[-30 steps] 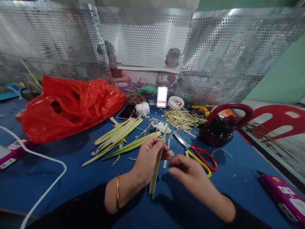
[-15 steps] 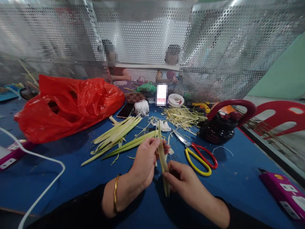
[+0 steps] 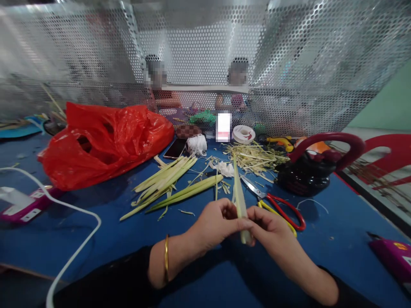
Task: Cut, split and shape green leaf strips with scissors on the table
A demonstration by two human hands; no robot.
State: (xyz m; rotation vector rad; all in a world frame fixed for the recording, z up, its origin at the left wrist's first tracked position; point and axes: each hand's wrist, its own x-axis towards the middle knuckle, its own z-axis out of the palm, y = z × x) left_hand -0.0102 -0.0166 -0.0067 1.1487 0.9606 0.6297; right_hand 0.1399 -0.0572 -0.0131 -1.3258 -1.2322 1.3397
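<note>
A long pale green plant leaf strip (image 3: pixel 239 188) stands nearly upright between my two hands. My left hand (image 3: pixel 221 222), gold bangle at the wrist, pinches it low down with thumb and fingers. From the other side my right hand (image 3: pixel 269 229) grips the same lower end, the thumbs close together. Left of them lie a bundle of pale green strips (image 3: pixel 167 179) and a few greener ones (image 3: pixel 189 192). Scissors with red and yellow handles (image 3: pixel 282 207) rest behind my right hand, which partly covers the yellow loop.
Beyond lie a red plastic bag (image 3: pixel 105 145), a phone (image 3: pixel 176 148), white string (image 3: pixel 197 145), a ribbon spool (image 3: pixel 244 134), shredded strips (image 3: pixel 257 158) and a black pot with a dark red handle (image 3: pixel 303 179). A white cable (image 3: pixel 80 208) crosses the left. Two people sit behind the perforated screen (image 3: pixel 205 47).
My left hand has slid down the strip to meet my right hand at its lower end. The strip has turned to show a paler face. The whole view has shifted, moving things rightward.
</note>
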